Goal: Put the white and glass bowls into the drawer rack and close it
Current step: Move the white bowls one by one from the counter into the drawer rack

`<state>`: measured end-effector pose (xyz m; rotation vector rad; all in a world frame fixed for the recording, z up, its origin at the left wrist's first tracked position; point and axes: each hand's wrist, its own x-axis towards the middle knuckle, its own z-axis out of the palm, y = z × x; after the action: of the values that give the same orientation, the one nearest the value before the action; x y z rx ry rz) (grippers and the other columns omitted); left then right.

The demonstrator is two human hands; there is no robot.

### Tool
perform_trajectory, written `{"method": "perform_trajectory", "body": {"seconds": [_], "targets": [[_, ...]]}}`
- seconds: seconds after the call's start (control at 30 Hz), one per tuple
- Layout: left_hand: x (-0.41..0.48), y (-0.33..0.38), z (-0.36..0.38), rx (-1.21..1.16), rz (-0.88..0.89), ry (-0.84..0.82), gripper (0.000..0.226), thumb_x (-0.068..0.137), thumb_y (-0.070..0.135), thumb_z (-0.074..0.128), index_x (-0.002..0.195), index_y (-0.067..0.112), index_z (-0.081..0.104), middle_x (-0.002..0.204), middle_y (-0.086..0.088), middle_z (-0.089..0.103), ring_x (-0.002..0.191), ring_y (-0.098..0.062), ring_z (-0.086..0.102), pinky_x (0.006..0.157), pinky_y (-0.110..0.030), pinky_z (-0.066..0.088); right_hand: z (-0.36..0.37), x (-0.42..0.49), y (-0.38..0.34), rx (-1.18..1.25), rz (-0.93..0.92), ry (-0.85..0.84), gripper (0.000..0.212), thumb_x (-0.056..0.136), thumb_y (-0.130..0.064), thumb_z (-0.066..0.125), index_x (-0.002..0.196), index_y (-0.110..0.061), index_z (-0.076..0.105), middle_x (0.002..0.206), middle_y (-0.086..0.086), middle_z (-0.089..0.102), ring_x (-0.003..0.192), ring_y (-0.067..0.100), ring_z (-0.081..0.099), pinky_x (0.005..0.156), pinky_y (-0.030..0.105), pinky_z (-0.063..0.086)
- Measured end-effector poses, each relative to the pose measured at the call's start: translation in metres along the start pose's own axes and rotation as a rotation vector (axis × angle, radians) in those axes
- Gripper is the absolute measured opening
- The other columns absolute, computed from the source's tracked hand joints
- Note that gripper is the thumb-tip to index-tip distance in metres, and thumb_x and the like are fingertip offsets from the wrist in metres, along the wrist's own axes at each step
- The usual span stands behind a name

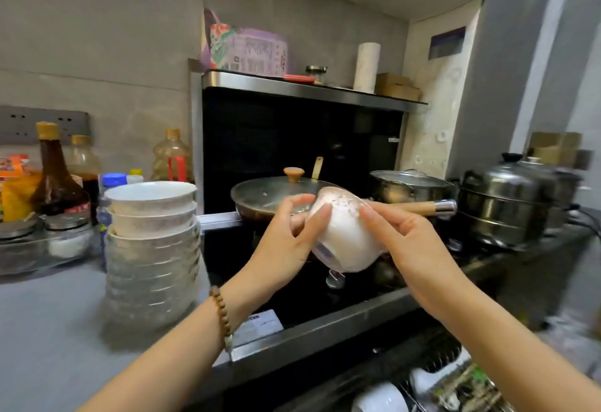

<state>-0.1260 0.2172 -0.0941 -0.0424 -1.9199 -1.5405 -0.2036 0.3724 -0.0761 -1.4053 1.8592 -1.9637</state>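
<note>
The left hand and right hand grip a tilted white bowl. It is best lowered slowly into the drawer rack.

bowl stack left of stove, drawer rack below

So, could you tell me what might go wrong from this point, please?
The white bowl is held by fingertips of the left hand and right hand, tilted above the stove; it might slip and break. The tall bowl stack stands beside the left forearm; an elbow nudge could topple it.
</note>
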Motion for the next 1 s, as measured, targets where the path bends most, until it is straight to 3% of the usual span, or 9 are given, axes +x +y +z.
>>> {"method": "perform_trajectory", "body": {"seconds": [0.13,0.23,0.33,0.47,0.53,0.6,0.7,0.8,1.0], "targets": [[-0.020,-0.047,0.050,0.000,-0.077,-0.089,0.069,0.069,0.059,0.061,0.128,0.028,0.042,0.126,0.009,0.052,0.104,-0.003,0.057,0.071,-0.010,0.049,-0.033,-0.033,0.040,0.018,0.213,0.067,0.037,0.081,-0.050,0.056,0.109,-0.031,0.071,0.105,-0.008,0.074,0.098,0.011,0.069,0.078,0.024,0.054],[-0.036,-0.090,0.079,0.102,-0.127,-0.121,0.083,0.061,0.062,0.074,0.130,0.033,0.039,0.131,0.012,0.040,0.113,-0.006,0.051,0.090,-0.025,0.051,-0.050,-0.057,0.074,0.040,0.362,0.100,0.030,0.092,-0.042,0.051,0.109,-0.028,0.071,0.101,-0.003,0.075,0.091,0.011,0.071,0.069,0.018,0.055],[-0.052,-0.132,0.099,0.084,-0.201,-0.176,0.081,0.057,0.066,0.072,0.127,0.038,0.041,0.130,0.012,0.046,0.115,-0.006,0.052,0.097,-0.033,0.049,-0.063,-0.078,0.112,0.069,0.515,0.120,0.033,0.093,-0.043,0.050,0.107,-0.024,0.072,0.096,0.002,0.076,0.083,0.012,0.073,0.061,0.018,0.054],[-0.076,-0.182,0.112,0.019,-0.306,-0.237,0.082,0.059,0.071,0.069,0.130,0.046,0.036,0.127,0.016,0.049,0.110,-0.001,0.055,0.087,-0.022,0.052,-0.069,-0.101,0.162,0.135,0.687,0.101,0.031,0.095,-0.037,0.049,0.109,-0.023,0.072,0.098,0.004,0.076,0.083,0.016,0.072,0.058,0.024,0.054],[-0.087,-0.204,0.116,0.022,-0.338,-0.267,0.077,0.065,0.067,0.068,0.131,0.048,0.033,0.125,0.018,0.050,0.108,0.002,0.056,0.081,-0.016,0.052,-0.068,-0.110,0.187,0.145,0.763,0.109,0.028,0.095,-0.034,0.049,0.108,-0.023,0.072,0.101,0.006,0.075,0.089,0.020,0.070,0.069,0.034,0.055],[-0.096,-0.226,0.119,0.048,-0.361,-0.281,0.068,0.069,0.060,0.066,0.128,0.045,0.037,0.125,0.018,0.050,0.112,-0.002,0.054,0.085,-0.019,0.051,-0.066,-0.118,0.211,0.191,0.825,0.127,0.027,0.095,-0.030,0.050,0.109,-0.019,0.071,0.103,0.008,0.074,0.092,0.024,0.070,0.077,0.041,0.057],[-0.106,-0.253,0.122,0.065,-0.437,-0.310,0.068,0.071,0.049,0.074,0.128,0.039,0.037,0.123,0.018,0.049,0.111,-0.003,0.053,0.087,-0.020,0.051,-0.061,-0.127,0.238,0.251,0.906,0.115,0.026,0.096,-0.027,0.050,0.111,-0.019,0.069,0.095,0.003,0.076,0.085,0.017,0.072,0.066,0.034,0.059],[-0.114,-0.278,0.124,0.088,-0.492,-0.353,0.081,0.064,0.039,0.084,0.128,0.035,0.034,0.121,0.019,0.048,0.108,0.000,0.054,0.082,-0.016,0.051,-0.057,-0.132,0.264,0.242,0.964,0.087,0.028,0.096,-0.027,0.050,0.116,-0.017,0.067,0.111,0.011,0.071,0.100,0.023,0.068,0.074,0.033,0.058],[-0.116,-0.323,0.121,0.234,-0.535,-0.301,0.081,0.053,0.052,0.086,0.120,0.038,0.043,0.113,0.022,0.054,0.098,0.008,0.054,0.073,-0.010,0.047,-0.057,-0.125,0.307,0.164,1.058,-0.048,0.036,0.097,-0.041,0.044,0.114,-0.018,0.065,0.111,0.010,0.071,0.104,0.024,0.066,0.083,0.036,0.053]]}}
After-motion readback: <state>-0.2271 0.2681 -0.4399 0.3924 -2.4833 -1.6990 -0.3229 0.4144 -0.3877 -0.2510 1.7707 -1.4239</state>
